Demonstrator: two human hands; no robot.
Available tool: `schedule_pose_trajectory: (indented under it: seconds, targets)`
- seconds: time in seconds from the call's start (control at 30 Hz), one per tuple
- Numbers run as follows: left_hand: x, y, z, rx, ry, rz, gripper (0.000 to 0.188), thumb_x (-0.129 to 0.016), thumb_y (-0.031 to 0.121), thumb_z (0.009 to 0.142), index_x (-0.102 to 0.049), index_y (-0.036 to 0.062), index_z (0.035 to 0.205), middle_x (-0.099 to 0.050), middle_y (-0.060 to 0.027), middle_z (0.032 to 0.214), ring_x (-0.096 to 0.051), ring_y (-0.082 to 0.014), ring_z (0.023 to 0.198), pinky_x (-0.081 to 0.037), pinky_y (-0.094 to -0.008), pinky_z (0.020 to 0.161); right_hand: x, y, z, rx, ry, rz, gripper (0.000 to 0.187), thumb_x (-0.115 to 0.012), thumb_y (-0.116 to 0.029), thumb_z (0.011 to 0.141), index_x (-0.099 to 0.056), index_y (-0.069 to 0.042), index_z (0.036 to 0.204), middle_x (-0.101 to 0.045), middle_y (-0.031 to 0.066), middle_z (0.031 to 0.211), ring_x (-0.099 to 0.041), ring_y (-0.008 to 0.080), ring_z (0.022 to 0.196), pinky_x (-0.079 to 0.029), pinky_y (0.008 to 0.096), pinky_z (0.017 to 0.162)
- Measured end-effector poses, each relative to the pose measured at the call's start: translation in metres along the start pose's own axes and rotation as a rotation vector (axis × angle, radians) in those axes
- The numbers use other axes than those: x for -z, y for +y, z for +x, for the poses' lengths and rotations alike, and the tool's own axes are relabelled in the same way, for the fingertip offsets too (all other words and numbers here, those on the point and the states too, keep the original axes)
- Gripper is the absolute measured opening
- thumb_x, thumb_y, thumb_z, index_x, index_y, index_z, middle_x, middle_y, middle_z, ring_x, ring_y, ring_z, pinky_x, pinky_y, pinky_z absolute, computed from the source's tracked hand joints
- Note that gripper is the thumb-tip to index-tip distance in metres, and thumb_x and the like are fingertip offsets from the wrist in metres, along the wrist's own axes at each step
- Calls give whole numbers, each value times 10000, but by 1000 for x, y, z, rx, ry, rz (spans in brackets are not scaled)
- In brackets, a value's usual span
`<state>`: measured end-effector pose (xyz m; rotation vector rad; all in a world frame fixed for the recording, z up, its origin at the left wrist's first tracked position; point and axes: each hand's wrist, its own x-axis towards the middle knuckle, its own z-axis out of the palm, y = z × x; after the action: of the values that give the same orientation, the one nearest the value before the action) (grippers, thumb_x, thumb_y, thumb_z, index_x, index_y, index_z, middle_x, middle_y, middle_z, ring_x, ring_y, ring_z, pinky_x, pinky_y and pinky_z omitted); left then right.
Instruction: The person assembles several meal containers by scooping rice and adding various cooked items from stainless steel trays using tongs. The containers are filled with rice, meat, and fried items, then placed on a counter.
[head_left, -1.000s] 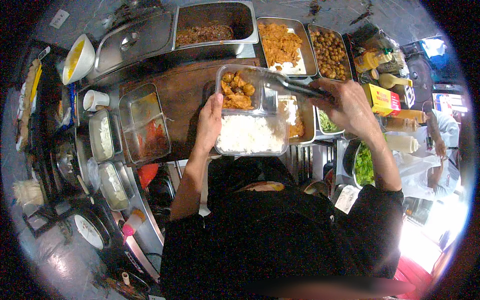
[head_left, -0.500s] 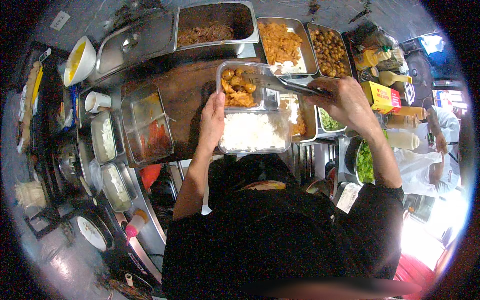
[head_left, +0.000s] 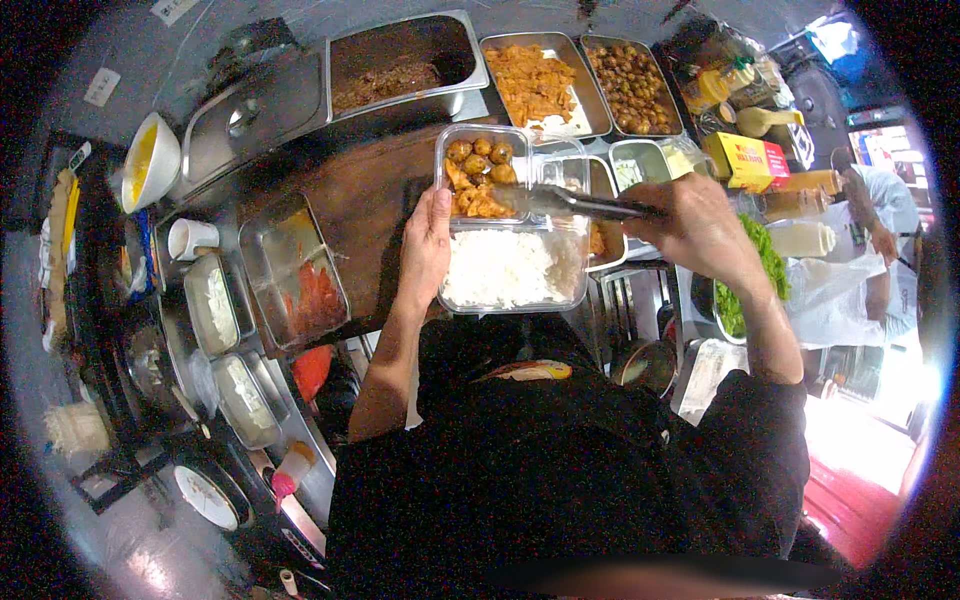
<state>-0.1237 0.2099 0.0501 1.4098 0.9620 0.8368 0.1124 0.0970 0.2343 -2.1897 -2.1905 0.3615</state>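
My left hand [head_left: 428,240] grips the left side of a clear plastic divided container [head_left: 513,309]. White rice [head_left: 505,268] fills its near compartment. The far left compartment holds small round brown potato-like pieces [head_left: 480,155] above orange chunks of food [head_left: 482,203]. My right hand [head_left: 695,225] is closed around dark-handled metal tongs [head_left: 600,206], which reach leftward over the container. Their tips are at the orange chunks, and I cannot make out whether they pinch any.
Metal pans of orange chunks [head_left: 530,75], round brown pieces [head_left: 630,85] and minced meat [head_left: 390,85] stand along the back. A tray with red food [head_left: 318,295] lies left, leafy greens [head_left: 750,275] right. Another person's arm [head_left: 873,215] shows at far right.
The tongs' tips have moved from the round brown pieces nearer to the orange chunks. My left hand still holds the container. The whole view has shifted slightly.
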Motion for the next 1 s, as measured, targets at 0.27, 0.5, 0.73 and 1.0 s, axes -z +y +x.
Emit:
schedule_pose_trajectory:
  seconds: [0.27,0.5,0.73,1.0]
  targets:
    - [-12,-8,-3,50,-74,-13,582,-357,479,1012,-544,-28,1229,-619,-144,1153,-565,-217,1063,-413,-314,947,-2,-12,-10,-35,87,14,267,-692,-167,747,-690,-55,990,-656,175,745,-637,351,693,-492,427,647]
    - [-12,-17,1,53,-61,46,579,-366,473,1011,-534,-27,1250,-607,-144,1192,-549,-219,1112,-391,-315,980,2,9,-21,-74,107,-30,286,-704,-176,744,-698,-80,1013,-650,177,745,-635,353,704,-493,431,655]
    - [-1,-11,-4,29,-9,81,553,-362,440,1020,-525,-29,1263,-599,-153,1202,-539,-217,1124,-377,-306,993,-29,139,58,-481,214,-289,332,-664,-323,789,-694,-3,875,-684,213,816,-681,388,775,-553,476,680]
    - [11,-7,-9,145,85,97,507,-341,406,1035,-544,-27,1204,-601,-115,1116,-535,-185,1038,-398,-308,948,-94,174,134,-699,-51,90,376,-616,-347,791,-697,-10,935,-709,175,868,-700,325,858,-549,448,793]
